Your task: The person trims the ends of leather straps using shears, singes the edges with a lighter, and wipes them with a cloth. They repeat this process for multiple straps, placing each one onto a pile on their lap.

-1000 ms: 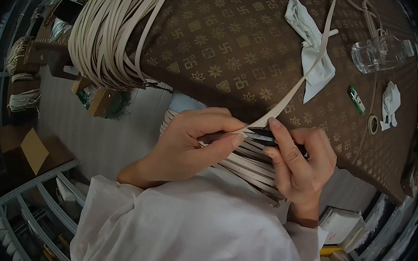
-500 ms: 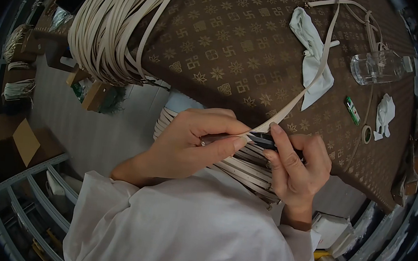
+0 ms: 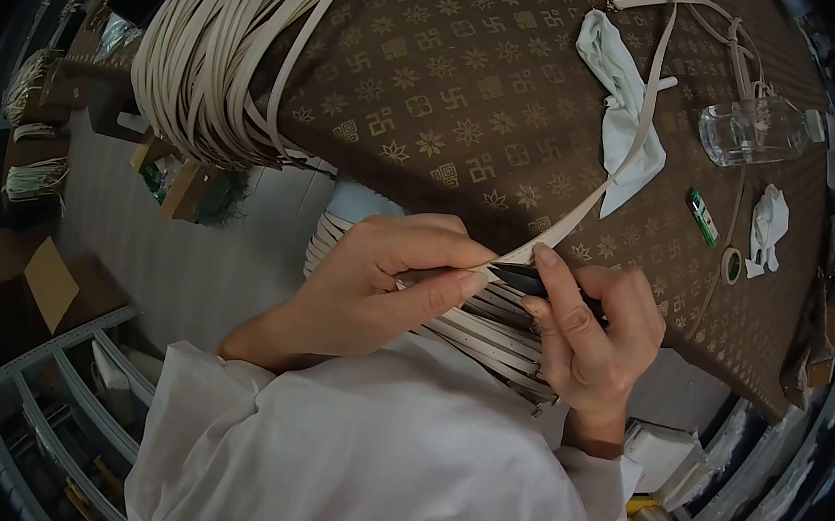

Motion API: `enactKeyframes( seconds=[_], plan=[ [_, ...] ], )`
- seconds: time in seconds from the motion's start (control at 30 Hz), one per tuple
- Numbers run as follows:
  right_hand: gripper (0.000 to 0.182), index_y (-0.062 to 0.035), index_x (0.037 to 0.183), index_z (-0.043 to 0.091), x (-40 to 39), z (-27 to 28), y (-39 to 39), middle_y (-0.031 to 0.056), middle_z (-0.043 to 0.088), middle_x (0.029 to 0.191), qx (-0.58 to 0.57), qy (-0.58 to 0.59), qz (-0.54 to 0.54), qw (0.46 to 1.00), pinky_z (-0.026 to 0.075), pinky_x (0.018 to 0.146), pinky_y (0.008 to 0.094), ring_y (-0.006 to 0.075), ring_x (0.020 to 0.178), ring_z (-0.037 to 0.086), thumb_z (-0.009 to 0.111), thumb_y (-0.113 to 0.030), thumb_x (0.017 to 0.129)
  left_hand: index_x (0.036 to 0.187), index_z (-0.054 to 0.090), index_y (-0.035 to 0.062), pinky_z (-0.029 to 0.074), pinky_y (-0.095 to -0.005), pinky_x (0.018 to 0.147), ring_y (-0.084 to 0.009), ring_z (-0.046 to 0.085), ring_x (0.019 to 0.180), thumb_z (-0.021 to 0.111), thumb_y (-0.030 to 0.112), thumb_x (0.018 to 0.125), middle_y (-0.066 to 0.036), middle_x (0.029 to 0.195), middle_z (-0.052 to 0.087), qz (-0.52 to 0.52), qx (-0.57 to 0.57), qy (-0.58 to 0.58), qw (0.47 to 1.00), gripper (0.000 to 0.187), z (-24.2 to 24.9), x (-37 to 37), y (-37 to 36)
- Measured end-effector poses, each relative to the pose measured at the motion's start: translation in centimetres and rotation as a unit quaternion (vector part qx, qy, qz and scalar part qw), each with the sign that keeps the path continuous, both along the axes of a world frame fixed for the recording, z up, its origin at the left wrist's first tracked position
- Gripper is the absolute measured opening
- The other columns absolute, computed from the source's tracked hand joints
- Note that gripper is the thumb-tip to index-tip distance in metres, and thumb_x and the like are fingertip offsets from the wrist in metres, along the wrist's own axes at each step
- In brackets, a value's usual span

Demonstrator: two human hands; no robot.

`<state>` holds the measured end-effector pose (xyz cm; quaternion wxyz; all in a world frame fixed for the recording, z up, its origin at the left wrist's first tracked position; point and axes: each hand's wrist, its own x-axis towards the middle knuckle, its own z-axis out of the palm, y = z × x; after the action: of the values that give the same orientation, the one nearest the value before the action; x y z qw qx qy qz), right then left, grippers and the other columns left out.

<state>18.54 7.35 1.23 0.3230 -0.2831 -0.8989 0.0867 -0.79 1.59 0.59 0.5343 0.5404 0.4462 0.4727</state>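
Note:
My left hand point(image 3: 391, 273) is closed, pinching the end of a narrow cream strap point(image 3: 583, 208) between thumb and forefinger. My right hand point(image 3: 597, 323) is closed around a small black pointed tool point(image 3: 518, 277), whose exact kind I cannot make out. The tool's tip meets the strap beside my left fingertips, and my right forefinger rests near the strap's edge. From my hands the strap runs up over the table, across a white cloth point(image 3: 623, 130). Below my hands, a bundle of similar straps point(image 3: 495, 346) lies across my lap, partly hidden.
A large bundle of cream straps point(image 3: 216, 60) hangs over the left end of the brown patterned table point(image 3: 432, 111). To the right are a clear bottle point(image 3: 751, 134), a green packet point(image 3: 703, 218), a tape roll point(image 3: 732, 266) and a crumpled white cloth point(image 3: 768, 232). Cardboard boxes point(image 3: 54, 281) stand at left.
The black tool has turned slightly at the strap's end, with a small shift of my right fingers. My left hand keeps its pinch; the view has shifted a little.

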Motion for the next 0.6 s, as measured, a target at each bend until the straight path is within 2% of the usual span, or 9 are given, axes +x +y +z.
enactKeyframes(
  seconds=[0.13,0.27,0.33,0.37,0.43,0.47,0.5,0.57,0.6],
  plan=[
    [0.038,-0.0085,0.097,0.066,0.1,0.2,-0.3,0.0026,0.046,0.062,0.004,-0.017,-0.014,1.0,0.033,0.045,0.0265,0.0156,0.052,0.04,0.069,-0.018,0.06,0.091,0.058,-0.0042,0.033,-0.023,0.049,-0.0096,0.044,0.057,0.053,0.004,0.082,-0.004,0.066,0.05,-0.005,-0.013,0.006,1.0,0.014,0.1,-0.1,0.0],
    [0.035,-0.0066,0.096,0.065,0.1,-0.1,0.2,0.0027,0.045,0.062,-0.013,0.006,0.012,1.0,0.032,0.041,0.0254,0.0154,0.049,0.04,0.069,-0.017,0.063,0.093,0.058,-0.0042,0.033,-0.0215,0.049,-0.0075,0.043,0.058,0.052,0.003,0.082,-0.003,0.069,0.05,-0.012,-0.034,-0.009,0.999,0.014,0.3,-0.2,0.1],
    [0.03,-0.0019,0.096,0.063,0.1,-0.6,0.2,0.0038,0.045,0.062,-0.111,0.098,-0.003,0.989,0.032,0.044,0.0243,0.0133,0.051,0.04,0.068,-0.014,0.069,0.093,0.058,-0.004,0.033,-0.0208,0.05,-0.0065,0.043,0.059,0.052,0.003,0.082,-0.003,0.07,0.05,-0.008,-0.03,-0.007,0.999,0.015,0.5,-0.3,0.2],
    [0.03,-0.0019,0.096,0.063,0.2,-0.9,0.1,0.0038,0.045,0.062,-0.11,0.098,-0.002,0.989,0.032,0.044,0.0243,0.0133,0.051,0.04,0.068,-0.014,0.069,0.094,0.058,-0.0036,0.033,-0.0202,0.05,-0.0056,0.043,0.06,0.051,0.003,0.083,-0.003,0.071,0.05,-0.013,-0.043,-0.015,0.999,0.015,0.7,-0.3,0.3],
    [0.029,0.0035,0.098,0.06,0.4,-1.7,-0.3,0.0037,0.046,0.065,-0.321,0.308,-0.038,0.895,0.032,0.047,0.0217,0.0103,0.054,0.04,0.065,-0.014,0.075,0.095,0.058,-0.0033,0.033,-0.0196,0.05,-0.0046,0.043,0.061,0.051,0.004,0.083,-0.002,0.072,0.05,-0.019,-0.056,-0.023,0.998,0.015,0.8,-0.1,0.2],
    [0.03,0.0068,0.097,0.057,-0.3,-2.0,-0.7,0.0023,0.047,0.069,-0.364,0.368,-0.029,0.855,0.032,0.049,0.0187,0.0067,0.055,0.04,0.063,-0.014,0.077,0.094,0.059,-0.0031,0.032,-0.0192,0.05,-0.0041,0.042,0.06,0.05,0.004,0.084,-0.002,0.072,0.05,-0.006,-0.076,-0.054,0.996,0.015,0.7,0.2,0.2],
    [0.03,0.0068,0.097,0.057,-0.7,-2.1,-0.9,0.0023,0.047,0.069,-0.363,0.369,-0.031,0.855,0.032,0.049,0.0187,0.0067,0.055,0.04,0.063,-0.014,0.077,0.093,0.059,-0.0029,0.032,-0.0189,0.05,-0.0036,0.042,0.06,0.05,0.005,0.084,-0.001,0.071,0.05,0.006,-0.096,-0.085,0.992,0.015,0.7,0.4,0.2],
    [0.024,0.0072,0.093,0.056,-1.3,-2.2,-1.6,0.0028,0.05,0.073,-0.486,0.365,-0.008,0.794,0.033,0.052,0.0182,0.0063,0.057,0.042,0.062,-0.01,0.077,0.091,0.06,-0.0031,0.032,-0.0185,0.05,-0.0033,0.042,0.059,0.05,0.005,0.085,0.0,0.069,0.049,-0.003,-0.086,-0.063,0.994,0.015,0.0,0.6,0.0],
    [0.015,0.0054,0.088,0.056,-2.2,-0.5,-1.5,0.0032,0.054,0.074,-0.573,0.35,-0.015,0.741,0.036,0.054,0.0191,0.0066,0.061,0.046,0.06,-0.005,0.078,0.09,0.06,-0.0033,0.031,-0.0181,0.05,-0.003,0.042,0.058,0.05,0.006,0.085,0.001,0.067,0.049,-0.013,-0.074,-0.042,0.996,0.015,-0.4,0.7,0.0]
  ],
)
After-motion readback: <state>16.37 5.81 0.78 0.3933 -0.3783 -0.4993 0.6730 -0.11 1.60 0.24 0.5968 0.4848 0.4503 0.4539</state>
